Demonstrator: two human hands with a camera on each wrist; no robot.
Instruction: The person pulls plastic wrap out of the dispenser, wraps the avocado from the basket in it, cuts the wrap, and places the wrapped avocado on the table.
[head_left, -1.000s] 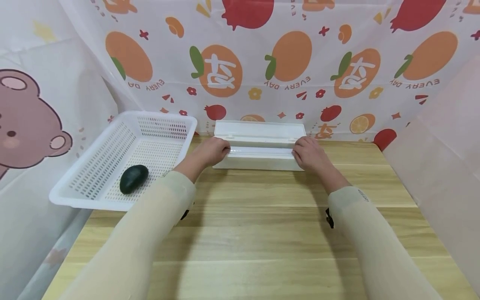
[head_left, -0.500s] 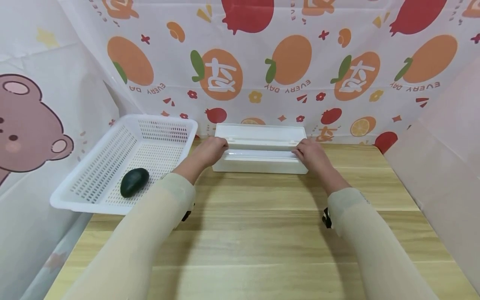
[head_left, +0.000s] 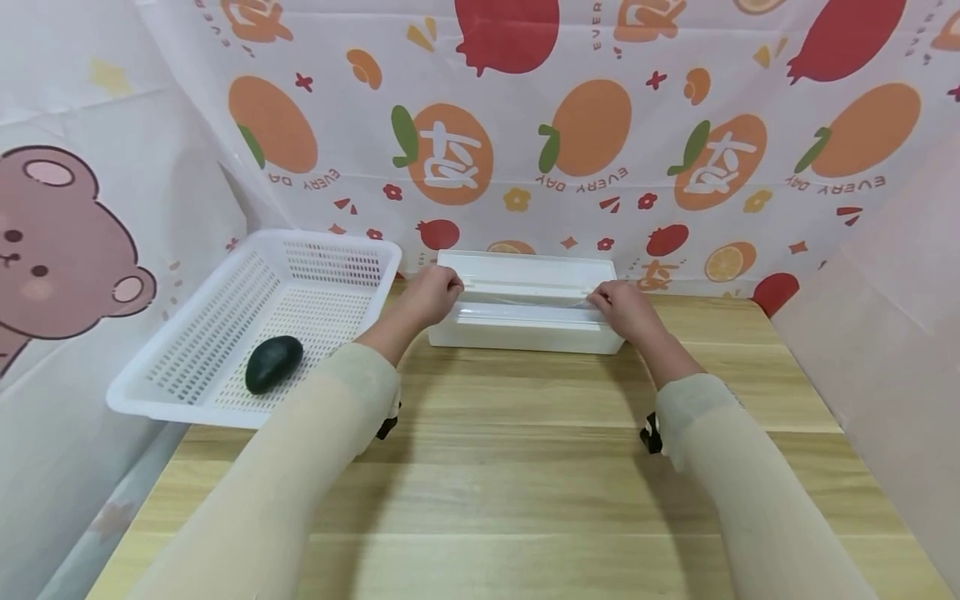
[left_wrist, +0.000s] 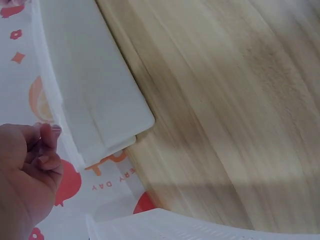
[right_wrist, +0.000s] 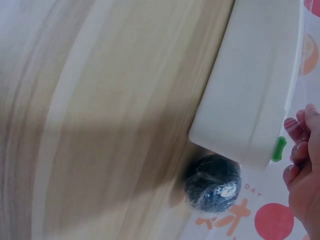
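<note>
Your left hand [head_left: 433, 295] and right hand [head_left: 622, 307] have lifted slightly from the white box [head_left: 525, 337] since half a second ago, and a thin line of clear film [head_left: 525, 303] now shows between them.

Behind everything hangs a fruit-printed sheet [head_left: 517, 125], meeting a wood-grain counter [head_left: 525, 475] at its far edge. White perforated basket [head_left: 180, 413] on your left, angled away from you. At the counter's back, your box lies lengthwise left to right, its lid tipped up toward the sheet. Your hands stand over its two ends, fingers curled in, each pinching an end of the film, which runs left to right above the opening; its edges are hard to make out.

One dark green fruit [head_left: 274, 364] sits in the basket, its long axis slanting up to the right. A film-wrapped dark ball [right_wrist: 212, 183], hidden in your head view, sits by the box's right end, near a small green piece [right_wrist: 279, 149].
</note>
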